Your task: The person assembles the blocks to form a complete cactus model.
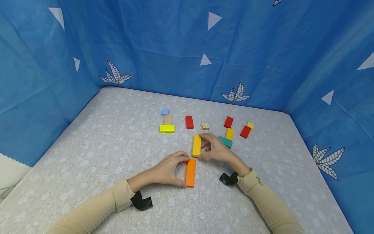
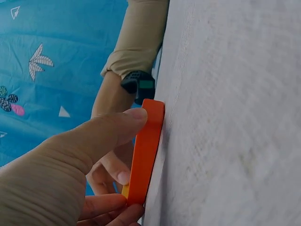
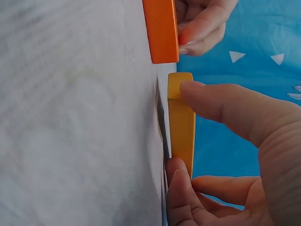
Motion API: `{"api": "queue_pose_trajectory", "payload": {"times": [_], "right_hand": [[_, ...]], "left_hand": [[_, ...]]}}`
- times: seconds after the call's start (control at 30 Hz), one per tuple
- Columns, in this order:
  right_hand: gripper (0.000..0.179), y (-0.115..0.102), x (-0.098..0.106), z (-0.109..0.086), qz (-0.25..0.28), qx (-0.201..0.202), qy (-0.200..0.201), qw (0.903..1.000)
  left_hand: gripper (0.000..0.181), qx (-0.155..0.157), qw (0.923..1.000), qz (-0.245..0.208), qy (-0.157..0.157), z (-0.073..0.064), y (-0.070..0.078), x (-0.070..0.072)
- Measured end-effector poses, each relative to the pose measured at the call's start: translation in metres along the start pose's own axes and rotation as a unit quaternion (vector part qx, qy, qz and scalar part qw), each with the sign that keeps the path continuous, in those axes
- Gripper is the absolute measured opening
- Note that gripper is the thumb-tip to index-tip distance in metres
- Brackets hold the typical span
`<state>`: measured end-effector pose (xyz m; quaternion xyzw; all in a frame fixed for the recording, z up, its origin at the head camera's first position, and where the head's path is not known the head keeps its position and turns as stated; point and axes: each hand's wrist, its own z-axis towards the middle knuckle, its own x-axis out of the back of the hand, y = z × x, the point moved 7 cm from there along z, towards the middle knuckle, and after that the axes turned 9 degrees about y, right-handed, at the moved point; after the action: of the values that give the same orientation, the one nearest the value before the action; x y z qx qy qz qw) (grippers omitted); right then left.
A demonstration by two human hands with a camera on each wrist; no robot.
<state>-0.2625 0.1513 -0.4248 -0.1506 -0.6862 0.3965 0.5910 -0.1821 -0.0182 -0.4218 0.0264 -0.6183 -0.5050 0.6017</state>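
My left hand (image 1: 168,169) pinches a long orange block (image 1: 190,173) end to end, thumb at the near end and fingers at the far end. In the left wrist view that orange block (image 2: 146,150) lies along the cloth. A long yellow block (image 1: 196,145) sits just beyond it, held by my right hand (image 1: 217,148) between thumb and fingertips at its two ends. Seen from the right wrist, a small gap parts the yellow block (image 3: 182,125) from the orange block (image 3: 162,30).
Farther back lie a bright yellow block (image 1: 167,129), a plain wooden block (image 1: 167,119), a light-blue block (image 1: 165,111), a red block (image 1: 189,122) and a striped wooden piece (image 1: 205,126). Behind my right hand are a teal block (image 1: 225,142) and several others. Blue curtains (image 1: 175,42) surround the table.
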Motion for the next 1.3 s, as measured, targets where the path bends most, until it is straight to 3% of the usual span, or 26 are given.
{"api": "queue_pose_trajectory", "payload": {"times": [0.5, 0.8, 1.3], "right_hand": [[0.081, -0.005, -0.007, -0.003, 0.015, 0.026, -0.015, 0.9994], [0.069, -0.010, -0.009, -0.005, 0.015, 0.054, -0.001, 0.9984], [0.069, -0.013, -0.011, -0.007, 0.018, 0.061, -0.001, 0.9980]], "left_hand": [[0.078, 0.013, 0.9999, -0.009, -0.005, -0.002, 0.004, -0.002], [0.077, 0.010, 0.9999, -0.007, -0.002, -0.002, 0.003, -0.002], [0.078, 0.003, 1.0000, -0.003, 0.001, -0.002, 0.004, -0.002]]}}
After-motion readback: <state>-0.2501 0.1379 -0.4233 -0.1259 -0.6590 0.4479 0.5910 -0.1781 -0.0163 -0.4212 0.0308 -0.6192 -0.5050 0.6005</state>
